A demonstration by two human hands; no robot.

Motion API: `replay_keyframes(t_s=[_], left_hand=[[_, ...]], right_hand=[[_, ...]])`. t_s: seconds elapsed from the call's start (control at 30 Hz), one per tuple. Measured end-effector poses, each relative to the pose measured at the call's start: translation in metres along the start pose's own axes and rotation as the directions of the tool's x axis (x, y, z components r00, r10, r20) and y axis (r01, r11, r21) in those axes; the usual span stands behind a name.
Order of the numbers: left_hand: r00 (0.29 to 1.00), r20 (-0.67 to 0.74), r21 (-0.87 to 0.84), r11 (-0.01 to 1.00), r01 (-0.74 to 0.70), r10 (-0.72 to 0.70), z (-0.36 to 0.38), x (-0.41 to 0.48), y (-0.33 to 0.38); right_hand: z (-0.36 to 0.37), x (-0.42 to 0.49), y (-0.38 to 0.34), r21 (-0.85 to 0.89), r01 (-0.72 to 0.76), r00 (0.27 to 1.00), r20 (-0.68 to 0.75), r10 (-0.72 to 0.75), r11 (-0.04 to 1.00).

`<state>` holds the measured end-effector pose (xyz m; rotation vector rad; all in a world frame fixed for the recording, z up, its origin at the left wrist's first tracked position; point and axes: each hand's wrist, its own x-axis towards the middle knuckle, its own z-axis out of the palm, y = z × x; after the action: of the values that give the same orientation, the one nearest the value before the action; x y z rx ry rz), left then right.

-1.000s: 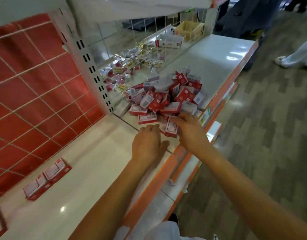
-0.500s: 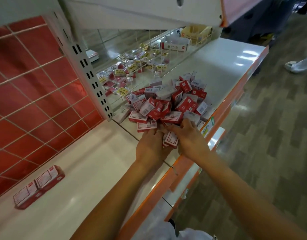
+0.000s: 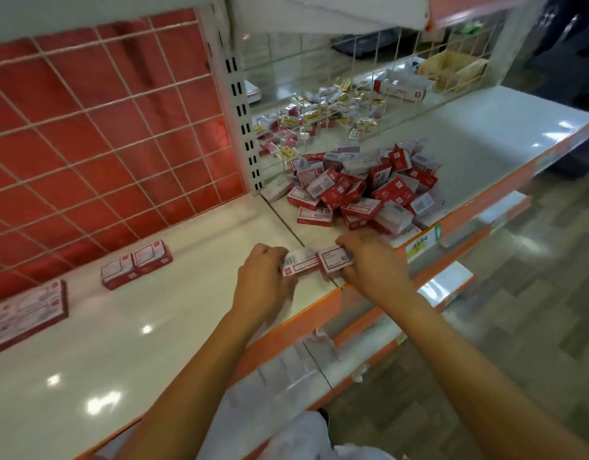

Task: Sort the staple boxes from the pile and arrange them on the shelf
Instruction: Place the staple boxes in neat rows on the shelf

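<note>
A pile of small red-and-white staple boxes [image 3: 359, 185] lies on the white shelf [image 3: 160, 327], right of the upright post. In front of the pile, near the shelf's orange front edge, my left hand [image 3: 263, 280] grips one staple box [image 3: 298, 265] and my right hand [image 3: 369, 263] grips another staple box [image 3: 334, 260]; the two boxes meet end to end between my hands. Two boxes side by side [image 3: 137, 263] stand further left on the shelf, and a larger block of boxes [image 3: 24, 313] sits at the far left edge.
A red wire-grid back panel [image 3: 104, 144] closes the left bay. Behind the pile, a wire grid [image 3: 369, 78] separates more small packets [image 3: 319, 114] and a yellow carton [image 3: 452, 68]. An upper shelf [image 3: 319, 11] overhangs. Lower shelves and tiled floor [image 3: 519, 327] are to the right.
Both hands have drawn back from the pile toward the shelf's front edge, each now holding a box. The view has shifted left, showing more of the left bay.
</note>
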<state>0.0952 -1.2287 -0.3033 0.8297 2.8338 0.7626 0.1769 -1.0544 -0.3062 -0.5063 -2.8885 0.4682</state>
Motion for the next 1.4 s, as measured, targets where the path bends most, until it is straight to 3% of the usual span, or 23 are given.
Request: replay_keyframes(t_s=[0.27, 0.5, 0.8, 1.0, 1.4], left_hand=[[0.977, -0.121, 0.042, 0.982, 0.183, -0.177, -0.031, -0.067, -0.046], [0.933, -0.179, -0.024, 0.949, 0.313, -0.312, -0.056, -0.128, -0.082], [0.872, -0.259, -0.062, 0.908, 0.414, -0.415, -0.087, -0.175, -0.127], [0.857, -0.266, -0.072, 0.895, 0.440, -0.442, -0.114, -0.202, -0.174], [0.893, -0.242, -0.027, 0.922, 0.385, -0.380, -0.177, -0.228, -0.293]], right_hand=[[0.016, -0.022, -0.046, 0.125, 0.092, 0.995, 0.024, -0.096, 0.988], [0.033, -0.043, -0.101, 0.242, 0.177, 0.976, 0.083, -0.202, 0.954], [0.053, -0.057, -0.170, 0.351, 0.268, 0.936, 0.126, -0.329, 0.897], [0.072, -0.064, -0.227, 0.350, 0.289, 0.918, 0.164, -0.362, 0.891], [0.119, -0.078, -0.346, 0.373, 0.199, 0.944, 0.175, -0.279, 0.906]])
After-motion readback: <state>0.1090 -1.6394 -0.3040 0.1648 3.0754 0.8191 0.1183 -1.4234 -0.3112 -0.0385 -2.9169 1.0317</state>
